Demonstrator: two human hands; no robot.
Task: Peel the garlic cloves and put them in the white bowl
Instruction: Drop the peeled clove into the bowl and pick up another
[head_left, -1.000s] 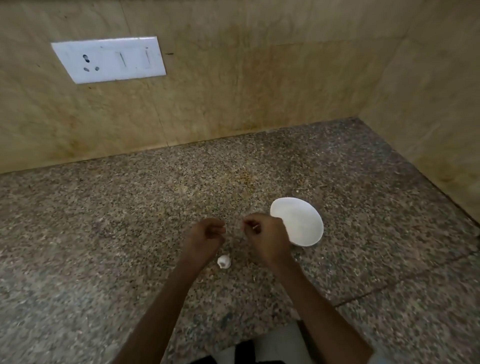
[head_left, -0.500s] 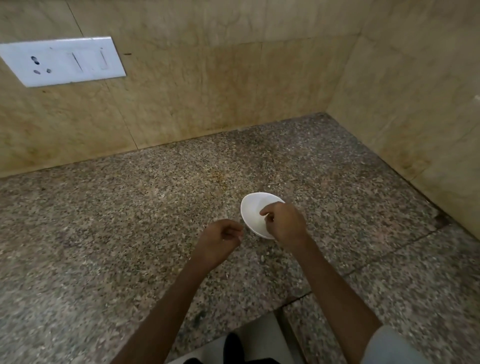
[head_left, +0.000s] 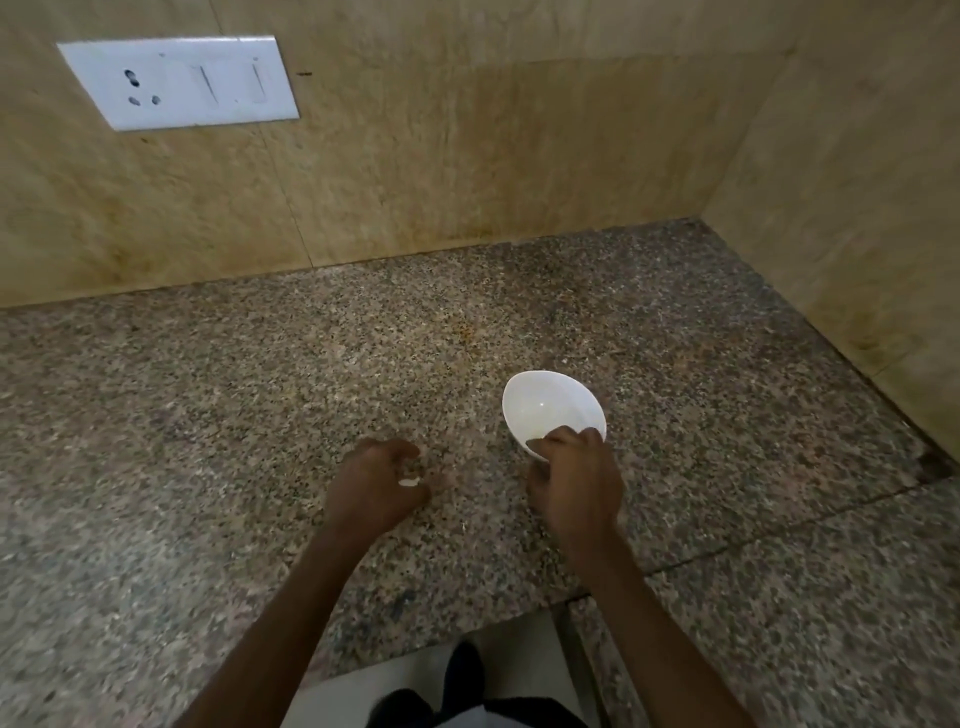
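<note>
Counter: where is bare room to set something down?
Bare: the wide stretch of counter left of the left hand, and the strip between bowl and back wall. Crowded: the near middle, where both hands, garlic and bowl sit close; right hand overlaps the bowl's near rim.

Your one camera sits on your head. It looks forward and down, close above your left hand (head_left: 374, 493) and right hand (head_left: 576, 483), with the wall (head_left: 467, 156) far off.

No readable text, label, brand or number shows anywhere.
</note>
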